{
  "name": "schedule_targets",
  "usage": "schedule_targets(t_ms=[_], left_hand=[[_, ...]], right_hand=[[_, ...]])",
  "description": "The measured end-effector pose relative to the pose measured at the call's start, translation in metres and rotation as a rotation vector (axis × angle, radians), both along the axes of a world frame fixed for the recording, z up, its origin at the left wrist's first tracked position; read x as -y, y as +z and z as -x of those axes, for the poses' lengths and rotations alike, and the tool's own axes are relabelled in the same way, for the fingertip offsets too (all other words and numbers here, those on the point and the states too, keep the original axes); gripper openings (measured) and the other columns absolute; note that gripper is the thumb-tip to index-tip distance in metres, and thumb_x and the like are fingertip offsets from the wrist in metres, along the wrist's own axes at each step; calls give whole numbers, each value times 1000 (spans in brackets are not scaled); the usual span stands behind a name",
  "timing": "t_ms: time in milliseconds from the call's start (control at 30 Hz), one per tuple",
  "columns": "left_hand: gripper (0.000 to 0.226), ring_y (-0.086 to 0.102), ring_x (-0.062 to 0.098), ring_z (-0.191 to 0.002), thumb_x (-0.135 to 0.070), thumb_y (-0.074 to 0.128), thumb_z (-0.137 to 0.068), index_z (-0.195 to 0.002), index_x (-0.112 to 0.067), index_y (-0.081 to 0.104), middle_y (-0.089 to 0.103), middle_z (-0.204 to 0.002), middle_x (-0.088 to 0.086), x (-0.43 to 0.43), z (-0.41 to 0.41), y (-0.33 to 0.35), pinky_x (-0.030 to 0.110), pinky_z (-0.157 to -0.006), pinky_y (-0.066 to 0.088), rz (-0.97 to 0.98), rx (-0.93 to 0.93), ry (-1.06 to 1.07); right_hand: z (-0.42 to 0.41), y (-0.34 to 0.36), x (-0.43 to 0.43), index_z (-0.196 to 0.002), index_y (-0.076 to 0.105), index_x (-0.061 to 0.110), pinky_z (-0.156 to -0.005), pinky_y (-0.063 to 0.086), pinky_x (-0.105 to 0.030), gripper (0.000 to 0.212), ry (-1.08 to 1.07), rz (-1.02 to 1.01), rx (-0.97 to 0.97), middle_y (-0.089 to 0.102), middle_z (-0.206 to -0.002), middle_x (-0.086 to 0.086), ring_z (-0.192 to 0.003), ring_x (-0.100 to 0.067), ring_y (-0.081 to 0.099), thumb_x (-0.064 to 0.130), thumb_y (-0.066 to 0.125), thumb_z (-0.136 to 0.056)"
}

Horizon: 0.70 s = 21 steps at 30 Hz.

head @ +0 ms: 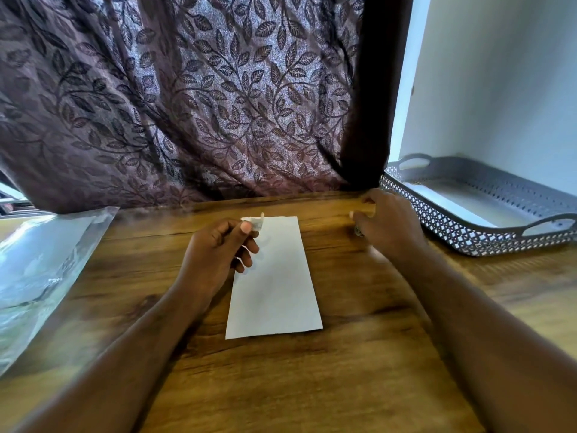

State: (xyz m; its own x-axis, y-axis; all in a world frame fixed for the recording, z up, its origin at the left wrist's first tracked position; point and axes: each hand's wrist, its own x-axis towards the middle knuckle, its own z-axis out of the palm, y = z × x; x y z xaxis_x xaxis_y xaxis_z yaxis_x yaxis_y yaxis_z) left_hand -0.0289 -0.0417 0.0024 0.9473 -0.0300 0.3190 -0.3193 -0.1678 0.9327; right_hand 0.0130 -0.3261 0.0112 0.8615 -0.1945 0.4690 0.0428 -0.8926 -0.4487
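Observation:
A white folded sheet of paper (274, 276) lies flat in the middle of the wooden table (359, 354). My left hand (215, 251) hovers over its far left corner and pinches a small whitish scrap (258, 222) between thumb and forefinger. My right hand (387, 226) is blurred, raised over the table to the right of the paper, near the tray. Its fingers look loosely curled; whether it holds anything is unclear.
A grey perforated tray (468, 239) with handles stands at the right by the white wall. A clear plastic bag (40, 270) lies at the table's left edge. A dark leaf-patterned curtain (193, 98) hangs along the table's far edge.

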Motion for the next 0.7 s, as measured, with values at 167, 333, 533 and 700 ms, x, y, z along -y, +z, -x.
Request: schedule_targets(t_ms=[167, 333, 533, 700], left_hand=[[29, 64, 18, -58, -32, 52, -97, -96, -8, 68, 72, -76, 5, -4, -3, -2, 29, -53, 52, -13, 28, 23], [39, 62, 20, -55, -40, 49, -96, -95, -6, 68, 71, -74, 8, -6, -2, -2, 30, -49, 48, -23, 44, 4], [44, 62, 24, -56, -47, 47, -94, -90, -8, 68, 71, -75, 11, -14, -6, -5, 33, -53, 48, 29, 56, -13], [45, 62, 24, -58, -46, 49, -93, -92, -6, 67, 71, -75, 11, -12, -5, -6, 33, -53, 49, -64, 78, -37]], right_hand=[[8, -8, -73, -114, 71, 26, -80, 43, -26, 41, 405, 120, -53, 70, -118, 3, -108, -15, 62, 58, 63, -89], [5, -17, -108, -153, 35, 42, -122, 19, -48, 77, 553, 382, -376, 22, -167, 5, -154, -21, 16, 79, 47, -86], [26, -22, -107, -155, 19, 50, -124, 14, -46, 78, 625, 485, -469, 13, -169, 7, -155, -20, 11, 84, 33, -86], [71, -18, -99, -156, 12, 52, -125, 3, -51, 77, 689, 493, -495, 7, -169, 9, -156, -13, 3, 82, 31, -88]])
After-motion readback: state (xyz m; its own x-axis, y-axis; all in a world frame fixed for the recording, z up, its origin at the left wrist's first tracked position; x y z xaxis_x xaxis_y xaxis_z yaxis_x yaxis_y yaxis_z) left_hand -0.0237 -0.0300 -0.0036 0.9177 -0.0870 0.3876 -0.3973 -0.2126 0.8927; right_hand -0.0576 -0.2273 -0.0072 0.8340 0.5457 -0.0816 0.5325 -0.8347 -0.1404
